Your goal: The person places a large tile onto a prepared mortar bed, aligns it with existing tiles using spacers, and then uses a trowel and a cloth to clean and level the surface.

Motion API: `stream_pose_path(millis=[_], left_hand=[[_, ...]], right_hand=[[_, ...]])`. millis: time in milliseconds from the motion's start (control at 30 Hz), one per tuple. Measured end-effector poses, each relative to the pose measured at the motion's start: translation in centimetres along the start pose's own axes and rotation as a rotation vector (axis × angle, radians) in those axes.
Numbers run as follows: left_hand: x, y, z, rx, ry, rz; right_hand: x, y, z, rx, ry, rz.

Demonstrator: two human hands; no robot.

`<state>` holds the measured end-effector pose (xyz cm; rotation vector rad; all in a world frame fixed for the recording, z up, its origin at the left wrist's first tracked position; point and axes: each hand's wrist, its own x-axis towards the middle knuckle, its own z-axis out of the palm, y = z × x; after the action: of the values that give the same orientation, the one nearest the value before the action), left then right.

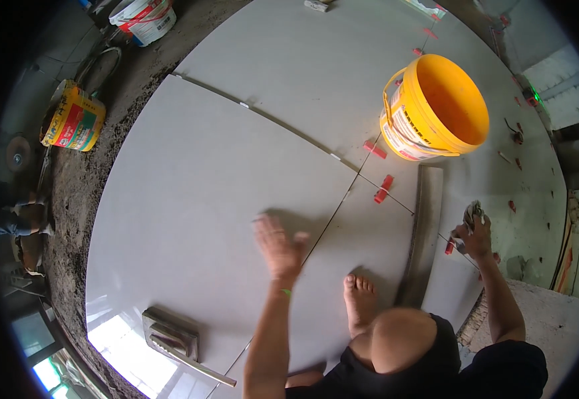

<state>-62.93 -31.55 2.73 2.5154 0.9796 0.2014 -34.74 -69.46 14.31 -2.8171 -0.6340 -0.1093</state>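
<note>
My left hand (279, 247) is spread over a large grey floor tile (196, 179), fingers and thumb apart, with nothing in it. Whether the palm touches the surface or hovers just above it, I cannot tell. On the right, my right hand (477, 238) grips a crumpled grey cloth (473, 211) against the tiling at the wall's foot. A red levelling wedge (450, 246) lies close by that hand. Between my two hands, a long grey strip (426, 226) stretches along the floor, and my bare foot (360, 296) rests on the tiles.
An open yellow bucket (406, 126) stands ahead on the right, near red wedges (384, 189) at the tile joints. A block-like hand float (170, 336) and a thin rod (203, 370) lie at lower left. Rough mortar ground (70, 219) borders the left, holding another yellow bucket (76, 118) and a white bucket (146, 23).
</note>
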Motion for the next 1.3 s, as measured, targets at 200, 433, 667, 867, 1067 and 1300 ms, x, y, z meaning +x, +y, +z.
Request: stream_pose_path(millis=[200, 433, 667, 867, 1067, 1300], left_hand=[[-4.2, 10.9, -5.1, -0.8, -0.369, 0.174], [-7.8, -12.1, -22.9, 0.156, -0.152, -0.313], [-28.8, -27.3, -35.7, 0.261, -0.028, -0.75], [-45.4, -29.8, -24.4, 0.269, 0.109, -1.112], [-40.8, -32.1, -15.0, 0.202, 0.468, -1.225], [-40.9, -32.1, -15.2, 0.179, 0.551, -1.251]], right_hand=[[-2.2, -8.2, 2.5, 0.166, -0.296, -0.334], [-4.3, -21.0, 5.4, 0.657, -0.934, -0.477], [-2.0, -42.0, 2.6, 0.564, -1.266, -1.053], [-15.2, -52.7, 7.5, 0.217, -1.769, -1.31], [-32.1, -55.3, 15.4, 0.347, -2.195, -0.045], [-33.2, -65.0, 11.5, 0.438, -1.495, -0.433]])
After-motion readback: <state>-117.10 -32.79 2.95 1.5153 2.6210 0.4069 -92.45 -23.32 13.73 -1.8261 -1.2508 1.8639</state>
